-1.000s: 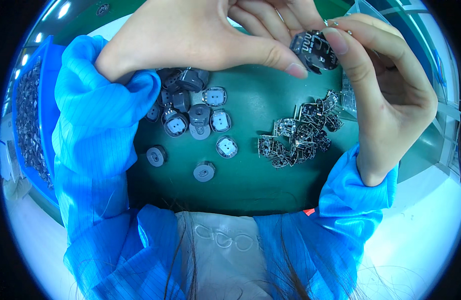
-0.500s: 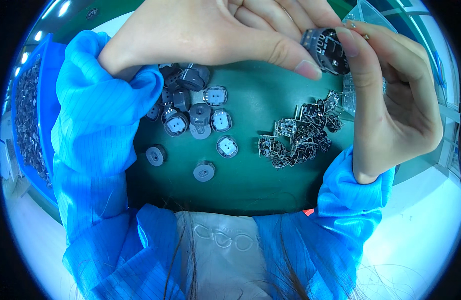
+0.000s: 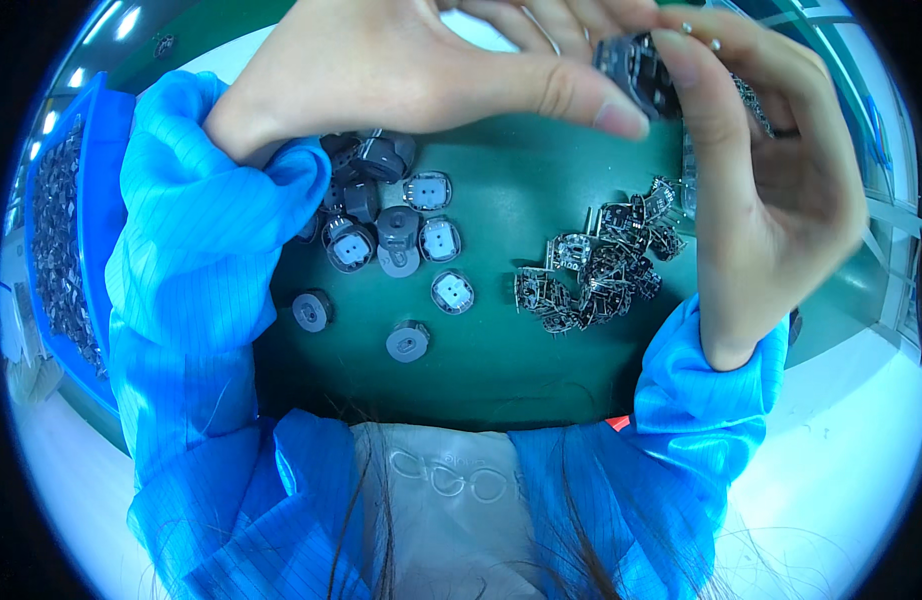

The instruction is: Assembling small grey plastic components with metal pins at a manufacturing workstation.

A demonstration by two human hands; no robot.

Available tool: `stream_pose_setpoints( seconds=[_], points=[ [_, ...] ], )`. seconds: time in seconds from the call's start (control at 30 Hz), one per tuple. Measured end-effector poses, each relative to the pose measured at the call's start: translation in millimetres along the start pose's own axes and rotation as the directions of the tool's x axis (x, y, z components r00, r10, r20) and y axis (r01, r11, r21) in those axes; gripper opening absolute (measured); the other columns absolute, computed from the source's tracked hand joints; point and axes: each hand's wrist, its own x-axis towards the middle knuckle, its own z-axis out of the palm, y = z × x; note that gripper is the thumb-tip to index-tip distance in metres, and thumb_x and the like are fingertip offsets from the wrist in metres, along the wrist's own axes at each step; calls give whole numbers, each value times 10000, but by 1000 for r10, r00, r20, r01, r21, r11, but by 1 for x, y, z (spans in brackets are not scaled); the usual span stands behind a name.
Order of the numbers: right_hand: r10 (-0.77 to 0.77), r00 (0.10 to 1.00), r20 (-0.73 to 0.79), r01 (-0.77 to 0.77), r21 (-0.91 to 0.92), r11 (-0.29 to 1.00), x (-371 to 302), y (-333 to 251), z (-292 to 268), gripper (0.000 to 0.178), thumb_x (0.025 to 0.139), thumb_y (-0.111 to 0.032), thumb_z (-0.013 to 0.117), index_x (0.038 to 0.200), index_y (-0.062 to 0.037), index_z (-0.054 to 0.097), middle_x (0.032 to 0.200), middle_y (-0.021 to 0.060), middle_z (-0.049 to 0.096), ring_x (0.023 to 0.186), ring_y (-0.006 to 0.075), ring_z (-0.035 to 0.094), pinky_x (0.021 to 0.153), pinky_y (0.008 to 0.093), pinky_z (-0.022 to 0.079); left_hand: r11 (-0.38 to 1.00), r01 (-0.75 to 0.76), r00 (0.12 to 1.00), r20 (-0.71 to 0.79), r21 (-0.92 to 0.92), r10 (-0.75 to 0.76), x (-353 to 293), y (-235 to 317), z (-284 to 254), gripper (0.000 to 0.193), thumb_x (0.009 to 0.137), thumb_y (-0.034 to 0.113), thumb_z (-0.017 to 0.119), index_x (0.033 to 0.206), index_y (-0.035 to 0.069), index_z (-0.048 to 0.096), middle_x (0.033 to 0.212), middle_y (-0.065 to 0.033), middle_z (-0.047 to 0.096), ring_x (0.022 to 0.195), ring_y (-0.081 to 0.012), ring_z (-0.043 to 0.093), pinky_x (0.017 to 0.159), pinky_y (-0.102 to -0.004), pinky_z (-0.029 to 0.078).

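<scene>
Near the far edge of the work surface, a small dark grey round housing with a black circuit board in it point(image 3: 633, 72) sits between both hands. My left hand point(image 3: 441, 75) grips its left side, thumb along the near edge. From the right, my right hand point(image 3: 771, 190) pinches the housing with its thumb and bent fingers. Tiny shiny metal bits point(image 3: 701, 36) show by the right fingertips; their kind is too small to tell. Below the right hand lies a heap of small circuit boards with metal pins point(image 3: 606, 265).
Several grey round housings point(image 3: 399, 228), some with white square inserts, lie on the green table point(image 3: 481, 380) towards the left. A blue bin point(image 3: 96, 200) of small dark parts stands at far left. Partly behind my right hand is a clear container point(image 3: 690, 185).
My right hand has shifted slightly left and up, and the housing has moved up a little and turned. Its board now looks blurred. The left hand has hardly moved.
</scene>
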Motion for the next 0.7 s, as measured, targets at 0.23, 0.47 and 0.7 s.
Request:
stream_pose_setpoints(
  seconds=[0.23, 0.47, 0.7],
  points=[
    [369, 762, 533, -612, 406, 679, 2, 13, -2, 328, 977, -171, 638, 1244, 18, 615, 1115, 79, 676, 1024, 142, 640, 886, 302, 508, 800, -370, 927, 135, 473, 349, -4, 13, -10, 359, 679, 79, 880, 1015, 87, 754, 954, -44, 600, 755, -126, 536, 535, -269, 370],
    [356, 832, 425, -490, 266, 830, -2, 20, 0, 338, 963, -167, 665, 1241, 20, 621, 1038, 36, 660, 839, 82, 555, 766, 246, 441, 840, -445, 894, 91, 309, 439, 6, -26, 1, 364, 647, -8, 829, 995, 55, 741, 939, -77, 633, 751, -176, 607, 595, -300, 490],
    [551, 602, 578, -798, 417, 434, 10, 5, 0, 420, 944, -59, 683, 1320, 38, 523, 1250, 143, 615, 1006, 134, 636, 860, 245, 535, 795, -570, 818, 54, 208, 573, 13, -28, -7, 302, 647, -16, 823, 938, 37, 757, 966, -115, 698, 767, -206, 676, 662, -290, 558]
  ],
)
